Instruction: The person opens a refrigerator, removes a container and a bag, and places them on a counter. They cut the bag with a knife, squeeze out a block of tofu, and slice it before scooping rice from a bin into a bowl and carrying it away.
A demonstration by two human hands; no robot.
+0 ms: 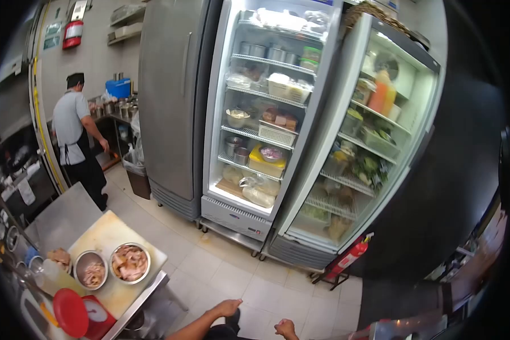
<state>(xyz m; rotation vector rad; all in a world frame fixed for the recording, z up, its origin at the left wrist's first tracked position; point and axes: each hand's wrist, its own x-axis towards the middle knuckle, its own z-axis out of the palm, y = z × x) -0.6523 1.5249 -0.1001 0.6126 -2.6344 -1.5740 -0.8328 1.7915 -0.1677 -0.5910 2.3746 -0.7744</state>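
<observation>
At the bottom centre my left hand (pixel 227 307) hangs over the tiled floor, its fingers curled in; whether anything small is inside them is hidden. To its right my right hand (pixel 285 327) is near the bottom edge, also with bent fingers, and its grip is too small to make out. The hands are apart and touch no surface. Left of them stands a table with a cutting board (pixel 109 228), which bears two metal bowls of raw meat pieces, a larger-looking one (pixel 130 263) and another (pixel 91 270). A red scale (pixel 98 317) is at the board's near end.
Two glass-door fridges (pixel 257 122) (pixel 362 136) full of food stand ahead, beside a steel fridge (pixel 171 102). A fire extinguisher (pixel 348 256) is on the floor at the right. A person (pixel 73 122) in an apron stands at a back counter near a bin (pixel 137 175).
</observation>
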